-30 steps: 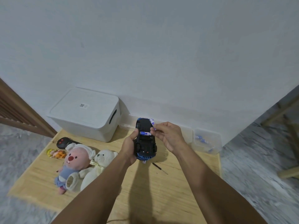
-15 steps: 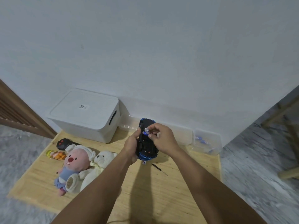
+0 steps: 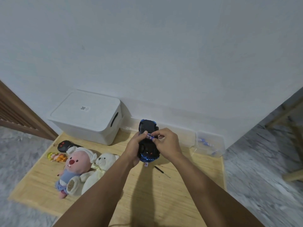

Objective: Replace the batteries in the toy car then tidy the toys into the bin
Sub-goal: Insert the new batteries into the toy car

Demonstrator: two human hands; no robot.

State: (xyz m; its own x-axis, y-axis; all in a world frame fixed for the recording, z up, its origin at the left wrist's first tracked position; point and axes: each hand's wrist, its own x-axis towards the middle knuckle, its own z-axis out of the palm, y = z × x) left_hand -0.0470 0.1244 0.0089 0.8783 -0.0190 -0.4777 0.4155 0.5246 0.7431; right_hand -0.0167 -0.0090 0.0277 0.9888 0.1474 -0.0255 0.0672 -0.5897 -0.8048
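Blue toy car (image 3: 148, 145) upside down, black underside up, left hand (image 3: 134, 149) gripping its side, right hand (image 3: 166, 144) pinching 1 purple-and-white battery (image 3: 150, 136) at its compartment

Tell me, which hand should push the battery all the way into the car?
Probably the right hand: its fingertips already pinch the battery lying across the upturned toy car. The left hand grips the car's side, steadying it.

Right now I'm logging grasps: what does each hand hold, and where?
The left hand grips the upturned toy car by its side. The right hand pinches a battery against its underside.
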